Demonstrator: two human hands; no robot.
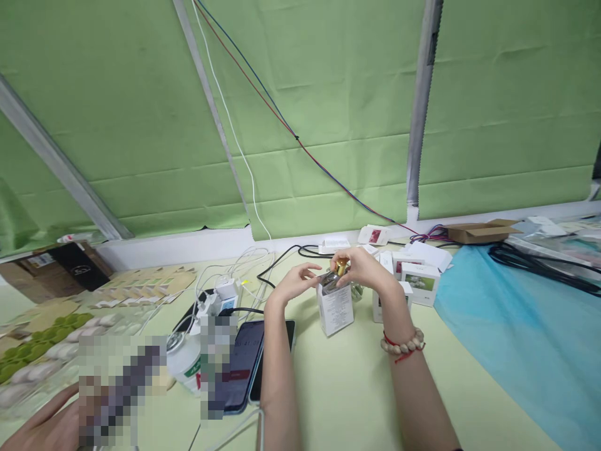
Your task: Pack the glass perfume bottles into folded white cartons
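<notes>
A small white printed box [337, 312] stands slightly tilted on the table, its top open. My left hand [297, 283] reaches it from the left, fingertips pinching its upper edge. Over the opening, my right hand [361, 268] is closed around a glass bottle with a gold cap [342, 265]. The bottle's lower part is hidden by the box and fingers. Behind the box, partly covered by my right hand, is another clear glass object [357, 290]. Several white boxes with pictures [421, 283] stand just right of my right wrist.
Two phones [241, 366] lie left of my left forearm, near a white bottle [185, 360] and tangled chargers [206, 307]. Another person's hand [51, 419] is at lower left, beside a blurred-out area. A blue sheet [498, 338] covers the right side; an open cardboard box [483, 232] sits behind.
</notes>
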